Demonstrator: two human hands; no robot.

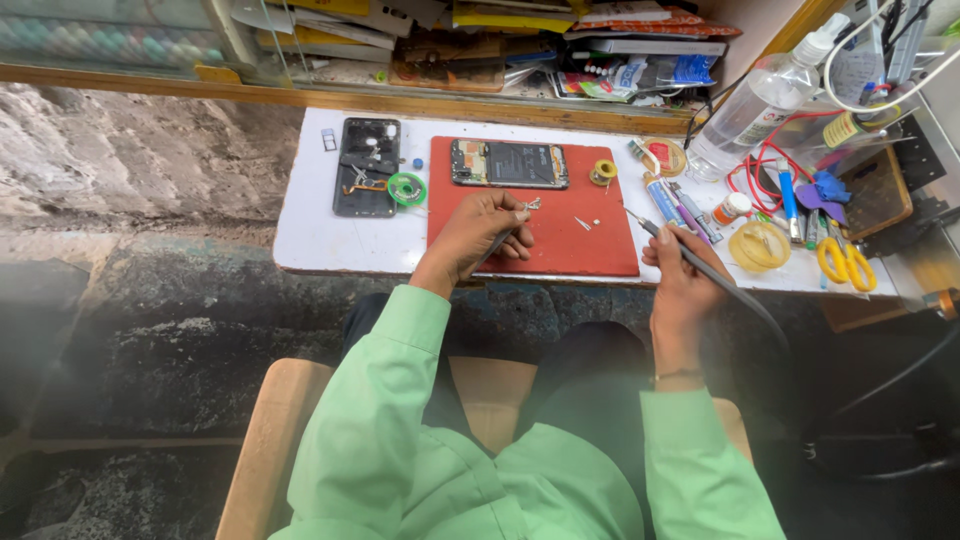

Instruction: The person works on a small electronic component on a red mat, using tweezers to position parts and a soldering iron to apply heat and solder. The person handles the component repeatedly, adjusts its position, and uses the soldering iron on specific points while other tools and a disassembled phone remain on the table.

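Left hand (478, 232): fingers curled shut around tweezers (503, 236), whose tips pinch a tiny metal part (531, 205) just above the red work mat (560, 240). The hand lies over the mat's left half, wrist toward 7 o'clock, green sleeve (385, 400) trailing down.

Right hand (682, 280): fingers closed pen-style on a soldering iron (690, 255), thin tip pointing toward 10 o'clock, at the mat's right edge; its dark cable runs off toward 4 o'clock. Tip and tweezers well apart.

On the mat between the hands: a few small loose bits (585, 223), too small to tell. At 12 o'clock from the left hand, along the mat's top edge, an opened smartphone (509, 163), back off, battery and board showing. Just right of it, a small yellow tape roll (603, 172).

At 10 o'clock from the left hand, off the mat on the white table (310, 240): a black phone back cover (366, 166) with a green solder wire spool (407, 189) touching its right edge.

At 1 to 3 o'clock from the right hand: pens and tubes (675, 205), clear spray bottle (755, 105), red cable (765, 165), yellow lid (758, 246), yellow-handled scissors (846, 262).
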